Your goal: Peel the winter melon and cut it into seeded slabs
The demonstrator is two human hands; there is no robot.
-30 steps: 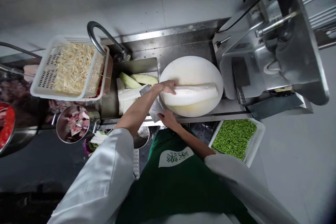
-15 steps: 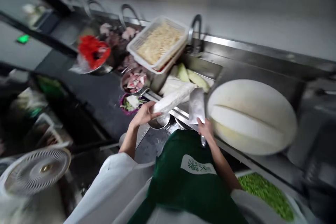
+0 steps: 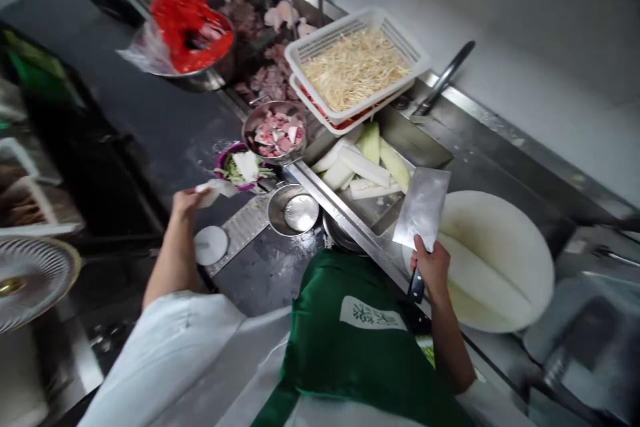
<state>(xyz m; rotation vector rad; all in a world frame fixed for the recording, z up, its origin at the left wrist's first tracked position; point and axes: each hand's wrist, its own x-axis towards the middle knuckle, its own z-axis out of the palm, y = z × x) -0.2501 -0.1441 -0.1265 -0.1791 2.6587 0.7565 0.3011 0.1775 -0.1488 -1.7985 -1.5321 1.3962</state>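
Observation:
My left hand [image 3: 186, 203] is stretched out to the left over the dark floor area, fingers closed on a pale white vegetable piece [image 3: 213, 189], just left of a purple bowl of scraps [image 3: 239, 167]. My right hand [image 3: 431, 263] grips the handle of a cleaver [image 3: 423, 207], whose broad blade points up and away over the edge of the round white cutting board [image 3: 520, 233]. A long white peeled melon piece [image 3: 483, 280] lies on the board beside that hand. Several more peeled melon pieces [image 3: 361, 167] lie in the steel sink.
A white basket of bean sprouts [image 3: 356, 67] sits above the sink by a tap [image 3: 445, 83]. A steel bowl of pink meat [image 3: 276, 130], a bowl of red chilli [image 3: 193, 27], a small steel bowl [image 3: 296, 211], a white lid [image 3: 210, 245] and a fan [image 3: 30, 273] stand at left.
The view has swung left. My left hand has carried a white piece off the board and out to the left by the purple bowl. My right hand has lifted the cleaver.

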